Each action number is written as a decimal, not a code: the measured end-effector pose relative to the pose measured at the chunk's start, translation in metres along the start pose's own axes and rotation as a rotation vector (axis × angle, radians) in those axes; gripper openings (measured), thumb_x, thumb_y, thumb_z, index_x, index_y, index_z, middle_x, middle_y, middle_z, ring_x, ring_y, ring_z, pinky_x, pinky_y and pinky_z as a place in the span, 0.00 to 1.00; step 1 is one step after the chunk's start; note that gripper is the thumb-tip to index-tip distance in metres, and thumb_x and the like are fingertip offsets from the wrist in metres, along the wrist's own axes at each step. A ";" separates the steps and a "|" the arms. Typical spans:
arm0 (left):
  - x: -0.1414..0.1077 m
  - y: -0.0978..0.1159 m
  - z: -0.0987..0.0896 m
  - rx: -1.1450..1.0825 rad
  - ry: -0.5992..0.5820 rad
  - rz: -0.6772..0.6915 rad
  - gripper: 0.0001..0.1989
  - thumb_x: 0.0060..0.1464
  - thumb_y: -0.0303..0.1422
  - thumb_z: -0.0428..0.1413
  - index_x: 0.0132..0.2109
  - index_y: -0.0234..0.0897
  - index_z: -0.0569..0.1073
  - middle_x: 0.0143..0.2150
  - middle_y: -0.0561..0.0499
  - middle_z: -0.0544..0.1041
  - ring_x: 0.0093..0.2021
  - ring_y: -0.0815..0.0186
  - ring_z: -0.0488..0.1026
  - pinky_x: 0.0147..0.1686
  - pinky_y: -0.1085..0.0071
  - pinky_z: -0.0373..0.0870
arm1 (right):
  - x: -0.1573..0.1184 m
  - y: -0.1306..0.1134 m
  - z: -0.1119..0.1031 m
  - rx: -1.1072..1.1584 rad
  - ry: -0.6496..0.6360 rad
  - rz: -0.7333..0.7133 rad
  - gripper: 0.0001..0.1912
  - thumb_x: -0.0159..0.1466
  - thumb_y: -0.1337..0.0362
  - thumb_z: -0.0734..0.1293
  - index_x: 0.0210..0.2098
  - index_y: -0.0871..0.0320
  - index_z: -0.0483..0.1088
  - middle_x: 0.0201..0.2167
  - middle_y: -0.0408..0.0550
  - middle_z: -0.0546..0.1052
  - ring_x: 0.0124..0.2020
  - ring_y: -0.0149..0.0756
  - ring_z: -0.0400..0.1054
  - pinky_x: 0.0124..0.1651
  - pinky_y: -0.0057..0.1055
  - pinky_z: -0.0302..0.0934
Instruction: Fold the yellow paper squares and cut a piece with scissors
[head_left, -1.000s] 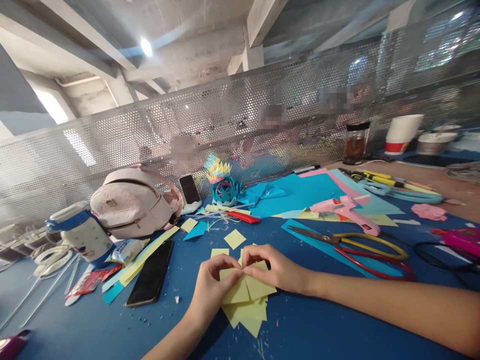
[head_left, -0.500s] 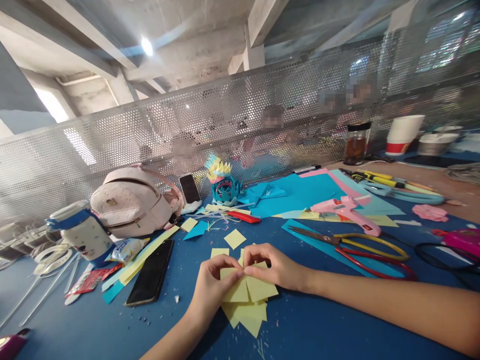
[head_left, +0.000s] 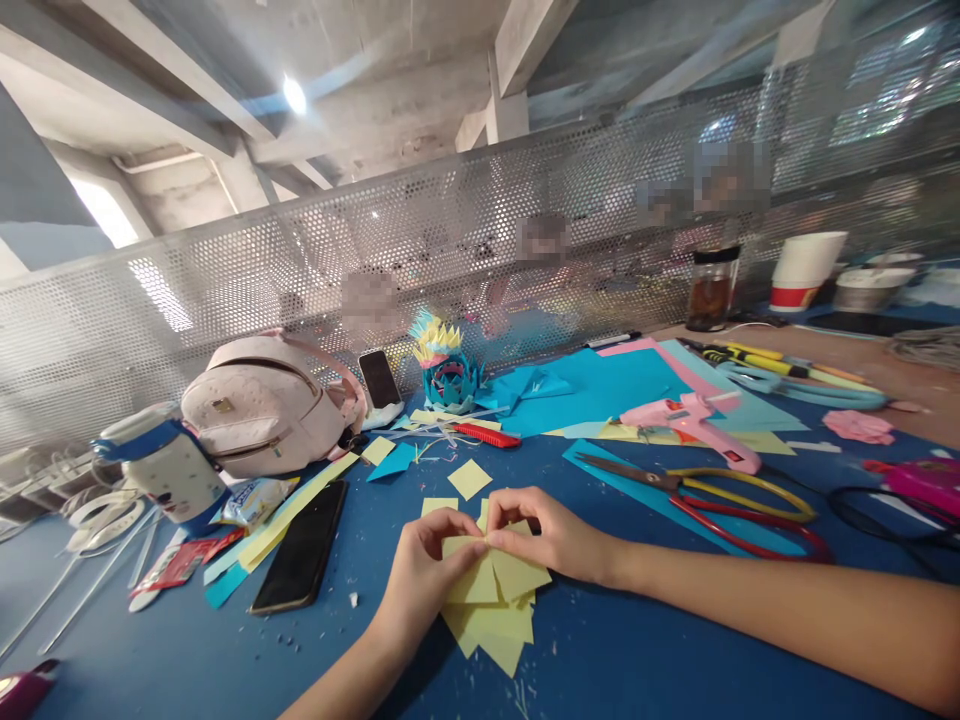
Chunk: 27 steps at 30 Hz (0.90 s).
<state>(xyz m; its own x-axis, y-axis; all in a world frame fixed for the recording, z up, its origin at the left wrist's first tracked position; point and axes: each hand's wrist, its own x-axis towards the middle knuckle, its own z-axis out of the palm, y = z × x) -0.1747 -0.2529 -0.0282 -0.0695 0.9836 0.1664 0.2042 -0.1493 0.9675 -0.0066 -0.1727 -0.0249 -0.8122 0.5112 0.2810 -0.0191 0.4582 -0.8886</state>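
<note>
My left hand [head_left: 424, 565] and my right hand [head_left: 551, 540] meet above the blue table, thumbs and fingertips pinched together. Between them they grip yellow paper [head_left: 519, 577], one hand on either side of its upper edge. Whether this is one folded sheet or two, I cannot tell. Beneath it lies a loose pile of yellow paper squares [head_left: 491, 628], their corners fanned out. Just beyond my fingers, a single yellow square [head_left: 470, 480] rests flat.
Right of my hands are scissors [head_left: 675, 480] and a pink glue gun [head_left: 694, 422]. A red cutter [head_left: 487, 434], a paper model [head_left: 450, 370] and blue sheets [head_left: 600, 385] lie farther back. Leftward are a black phone [head_left: 304, 550], a backpack [head_left: 262, 405] and a cup [head_left: 172, 475].
Both hands keep the same pinch in nearly the same place. The right corner of the held yellow paper has shifted very slightly inward.
</note>
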 end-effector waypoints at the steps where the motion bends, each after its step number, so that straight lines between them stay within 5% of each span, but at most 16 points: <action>1: 0.000 0.000 0.000 0.008 0.002 0.001 0.04 0.46 0.30 0.60 0.30 0.34 0.75 0.30 0.49 0.76 0.32 0.64 0.70 0.33 0.73 0.64 | 0.000 0.000 0.000 -0.001 0.001 0.000 0.08 0.61 0.63 0.63 0.28 0.61 0.66 0.27 0.42 0.68 0.30 0.29 0.61 0.32 0.25 0.53; 9: -0.002 -0.002 0.000 0.042 0.024 0.015 0.04 0.46 0.30 0.60 0.29 0.33 0.75 0.29 0.50 0.76 0.32 0.66 0.69 0.34 0.74 0.63 | 0.001 0.003 0.000 0.031 -0.016 0.011 0.08 0.61 0.63 0.64 0.29 0.62 0.66 0.26 0.42 0.67 0.28 0.28 0.59 0.31 0.24 0.53; 27: -0.003 -0.001 -0.001 -0.202 0.091 -0.207 0.14 0.40 0.38 0.65 0.27 0.30 0.72 0.21 0.53 0.71 0.21 0.72 0.65 0.21 0.78 0.58 | 0.002 -0.001 -0.001 0.085 0.076 0.079 0.14 0.60 0.56 0.65 0.27 0.61 0.66 0.24 0.42 0.65 0.25 0.27 0.58 0.26 0.23 0.51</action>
<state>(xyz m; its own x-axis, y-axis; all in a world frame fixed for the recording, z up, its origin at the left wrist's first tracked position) -0.1759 -0.2558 -0.0297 -0.1788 0.9834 -0.0311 -0.0217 0.0277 0.9994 -0.0076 -0.1717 -0.0235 -0.7666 0.5983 0.2332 -0.0090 0.3531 -0.9355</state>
